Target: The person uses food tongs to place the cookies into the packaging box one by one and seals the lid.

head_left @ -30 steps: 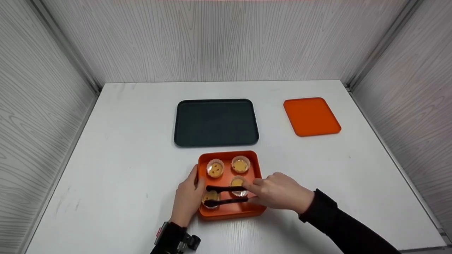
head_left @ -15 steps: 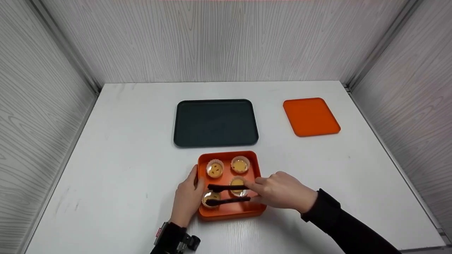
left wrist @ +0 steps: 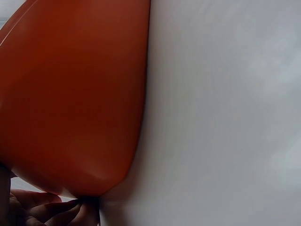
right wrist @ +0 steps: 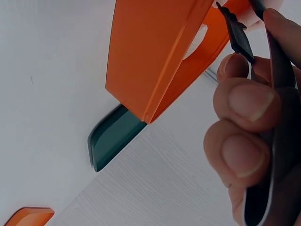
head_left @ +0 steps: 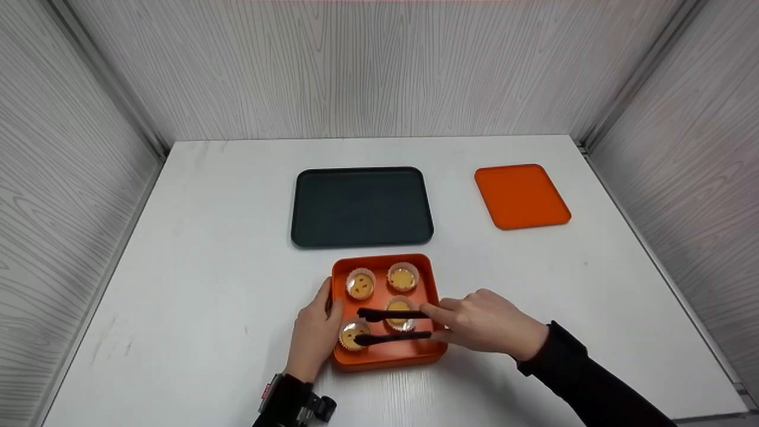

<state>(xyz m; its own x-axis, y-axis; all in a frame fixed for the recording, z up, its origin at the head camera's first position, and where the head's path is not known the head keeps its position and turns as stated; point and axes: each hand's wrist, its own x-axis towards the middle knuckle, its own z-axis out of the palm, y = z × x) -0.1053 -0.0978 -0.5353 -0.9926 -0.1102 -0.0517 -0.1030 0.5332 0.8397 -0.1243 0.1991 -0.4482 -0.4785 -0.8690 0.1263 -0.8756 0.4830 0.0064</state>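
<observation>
An orange box [head_left: 388,359] sits near the front of the table with several egg tarts in paper cups inside. My left hand [head_left: 316,329] grips its left wall, thumb at the rim; in the left wrist view, fingers [left wrist: 44,207] lie by the box corner. My right hand [head_left: 492,323] holds black tongs [head_left: 394,314] over the box, their two arms apart with nothing pinched. One tong tip overlaps the front-left tart [head_left: 353,335]; the upper arm crosses a tart [head_left: 400,305] on the right. In the right wrist view, fingers wrap the tongs [right wrist: 284,122].
Behind the box lies a dark green tray [head_left: 363,206]. At the back right is a flat orange square plate or lid [head_left: 523,197]. Pale wood-grain panels stand around the back and sides of the white table [head_left: 207,249].
My right hand and the tongs have shifted to the right, their tips drawing back across the front-left tart. That tart stays in the box. My left hand has kept its hold on the box.
</observation>
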